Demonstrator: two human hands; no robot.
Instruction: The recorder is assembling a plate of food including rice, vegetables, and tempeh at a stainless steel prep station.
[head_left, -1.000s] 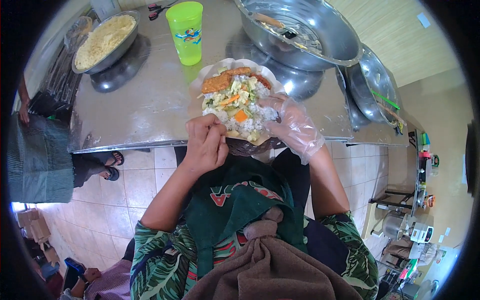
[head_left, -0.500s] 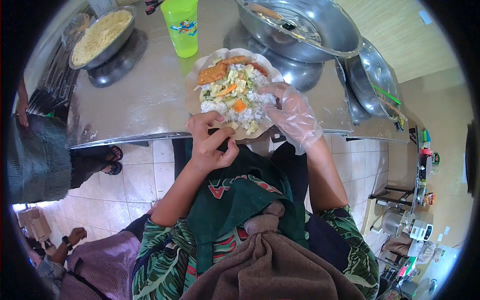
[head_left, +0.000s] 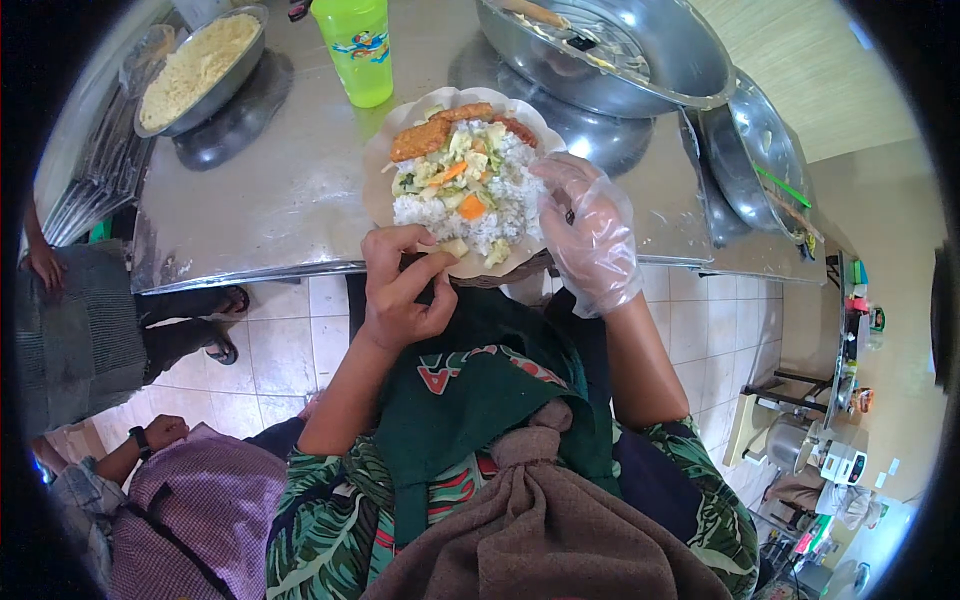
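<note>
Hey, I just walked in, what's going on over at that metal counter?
A person stands at a steel counter holding up a paper sheet piled with rice, chopped vegetables and fried pieces. The bare left hand grips its near edge, while the right hand, in a clear plastic glove, rests on the rice at its right side. On the counter sit a green cup, a bowl of noodles and a big metal basin. Other people are at the left.

Pretty bright daylit spot with a shiny steel tabletop (head_left: 270, 190) running across the top, pale square floor tiles (head_left: 280, 350) under it, a beige wall (head_left: 900, 300) on the right, and a cluttered little shelf (head_left: 850, 330) with a small stool (head_left: 770, 400) beside it.
</note>
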